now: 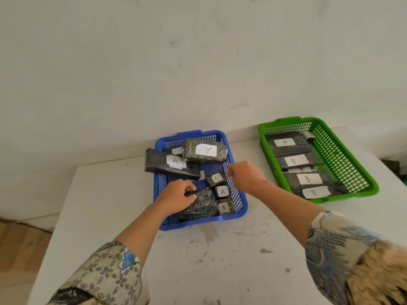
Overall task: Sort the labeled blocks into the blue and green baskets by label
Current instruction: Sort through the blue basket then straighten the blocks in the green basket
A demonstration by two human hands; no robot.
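The blue basket (241,208) holds several dark wrapped blocks with white "A" labels; a large one (206,151) leans on the far rim and a long one (167,165) overhangs the left edge. My left hand (177,195) grips a dark wrapped block (203,204) lying at the basket's near left, its label hidden. My right hand (246,176) hovers over the basket's right rim, fingers curled, with nothing visible in it. The green basket (343,155) to the right holds several dark blocks labeled "B".
Both baskets sit on a white, stained table (220,260) against a pale wall. The table's left edge drops to a wooden floor (19,245). Dark objects (393,166) lie past the table's right edge.
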